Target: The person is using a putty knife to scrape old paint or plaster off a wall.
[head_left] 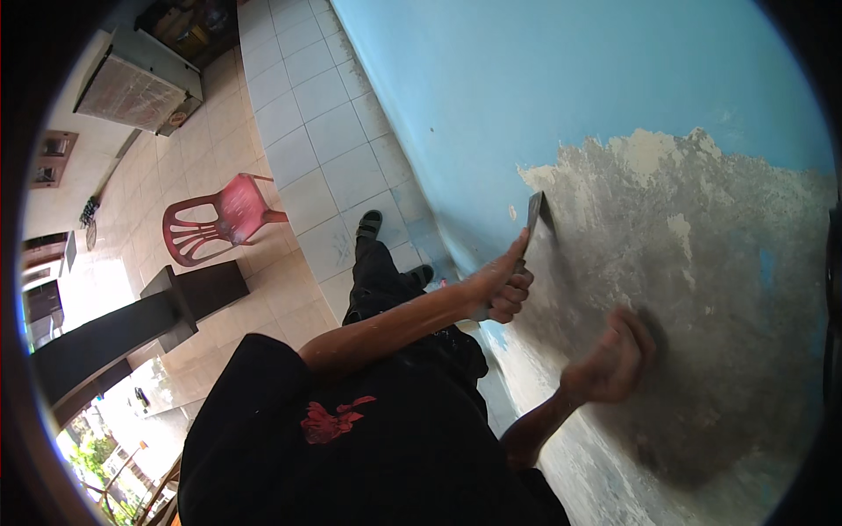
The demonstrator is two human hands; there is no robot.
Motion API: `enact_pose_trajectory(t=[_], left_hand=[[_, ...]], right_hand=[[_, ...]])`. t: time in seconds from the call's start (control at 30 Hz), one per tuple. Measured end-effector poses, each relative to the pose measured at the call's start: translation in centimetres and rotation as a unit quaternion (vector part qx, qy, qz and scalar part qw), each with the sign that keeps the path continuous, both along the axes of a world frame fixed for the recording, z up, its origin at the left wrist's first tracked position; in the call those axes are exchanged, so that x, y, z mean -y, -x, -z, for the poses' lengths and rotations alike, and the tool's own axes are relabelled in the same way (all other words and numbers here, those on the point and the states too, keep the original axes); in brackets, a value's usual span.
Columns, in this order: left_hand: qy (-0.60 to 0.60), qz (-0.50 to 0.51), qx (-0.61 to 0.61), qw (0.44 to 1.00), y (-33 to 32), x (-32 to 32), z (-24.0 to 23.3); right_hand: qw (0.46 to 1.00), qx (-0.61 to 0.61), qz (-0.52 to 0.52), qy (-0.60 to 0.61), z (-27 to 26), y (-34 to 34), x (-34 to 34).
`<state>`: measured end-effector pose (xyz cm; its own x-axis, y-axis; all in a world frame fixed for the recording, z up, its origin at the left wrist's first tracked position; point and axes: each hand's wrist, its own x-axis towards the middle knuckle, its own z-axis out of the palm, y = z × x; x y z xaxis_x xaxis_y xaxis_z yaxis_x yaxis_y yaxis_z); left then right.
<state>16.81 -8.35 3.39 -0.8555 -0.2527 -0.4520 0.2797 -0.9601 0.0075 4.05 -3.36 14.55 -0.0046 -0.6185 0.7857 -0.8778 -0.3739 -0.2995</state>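
Observation:
My left hand [503, 292] is closed round the handle of a putty knife or scraper [535, 214], with the thumb along it towards the metal blade. The blade lies at the wall, near the edge between the light-blue paint [473, 131] and the bare, mottled grey plaster [658, 250]. Whether the blade touches the wall cannot be told. Lower right, my right hand [615, 361] is blurred in front of the grey plaster. Its fingers are loosely bent and apart, with nothing seen in them. Ragged cream patches [644, 154] border the blue paint.
White floor tiles [335, 131] run along the wall's foot, under my sandalled feet. To the left are a red plastic chair [227, 217], a dark pillar-like structure [125, 329] and a large box-like object [135, 89] partly wrapped in clear film.

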Motion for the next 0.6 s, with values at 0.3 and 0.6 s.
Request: enact_pose_trajectory(t=[0.3, 0.6], left_hand=[[0.003, -0.036, -0.014, 0.999, 0.1, -0.3, 0.3], [-0.021, -0.036, -0.031, 0.999, 0.5, -1.2, 0.7]], right_hand=[[0.987, -0.12, -0.102, -0.03, -0.8, 0.8, 1.7], [0.997, 0.051, -0.05, 0.027, 0.2, 0.6, 1.6]])
